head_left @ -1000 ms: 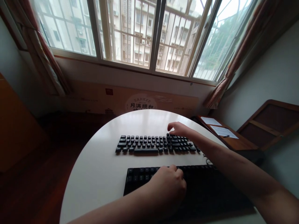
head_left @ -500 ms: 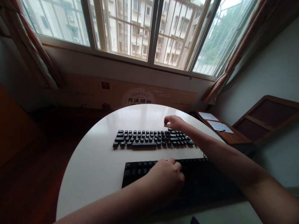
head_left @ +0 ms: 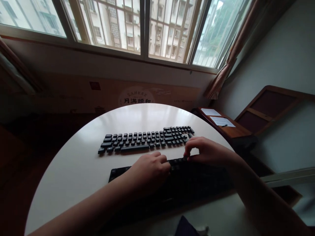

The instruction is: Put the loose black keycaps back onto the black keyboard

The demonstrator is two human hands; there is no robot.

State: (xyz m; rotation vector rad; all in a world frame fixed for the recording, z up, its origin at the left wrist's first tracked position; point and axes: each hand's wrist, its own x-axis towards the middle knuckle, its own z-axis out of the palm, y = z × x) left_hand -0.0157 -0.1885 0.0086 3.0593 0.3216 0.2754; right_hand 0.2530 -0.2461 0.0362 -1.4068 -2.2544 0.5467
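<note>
A black keyboard [head_left: 192,185] lies on the white round table [head_left: 66,170], partly covered by my hands. Its near part is a dark expanse in shadow; some keycaps show along the far edge. My left hand [head_left: 150,168] rests over its far rows, fingers curled closed, and whatever they grip is hidden. At the keyboard's far edge, my right hand [head_left: 208,150] pinches a small black keycap [head_left: 185,158] between thumb and forefinger. Beyond both hands, loose black keycaps [head_left: 134,148] lie in rows laid out like a keyboard.
A dark pointed object [head_left: 185,226] lies at the near table edge, with something pale beside it. To the right stands a wooden desk [head_left: 238,131] with papers [head_left: 222,121] and a pen. A barred window [head_left: 145,29] fills the far wall.
My right hand has come back from beyond the loose keycaps to the keyboard's far edge, still pinching. My left hand stays closed over the keyboard. The camera view has shifted.
</note>
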